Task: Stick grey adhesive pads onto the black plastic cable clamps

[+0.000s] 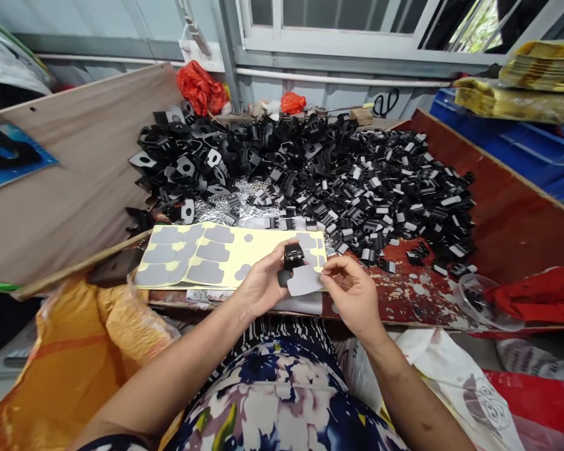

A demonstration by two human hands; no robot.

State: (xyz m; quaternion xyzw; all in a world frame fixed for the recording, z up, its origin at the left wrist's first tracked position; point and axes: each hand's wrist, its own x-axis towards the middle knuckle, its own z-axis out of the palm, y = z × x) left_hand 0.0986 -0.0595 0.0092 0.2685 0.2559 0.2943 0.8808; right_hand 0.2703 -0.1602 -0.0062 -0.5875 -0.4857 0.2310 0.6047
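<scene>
Left hand: your left hand [262, 285] grips a small black clip [293, 255] above the worktop's near edge.
Right hand: your right hand [352, 294] pinches a grey pad [304, 281], touching the clip's underside.
Hidden: the clip's lower half sits behind the pad and your fingers.
Sheet: the yellow sheet [225, 254] of grey pads lies just beyond your hands.
Pile: black parts [310, 169] fill the worktop [507, 225] behind.
Room: bare red surface opens to the right.

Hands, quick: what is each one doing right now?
Left hand: closed, holding a small black plastic clip.
Right hand: closed, pinching a grey rounded adhesive pad against that clip.
</scene>
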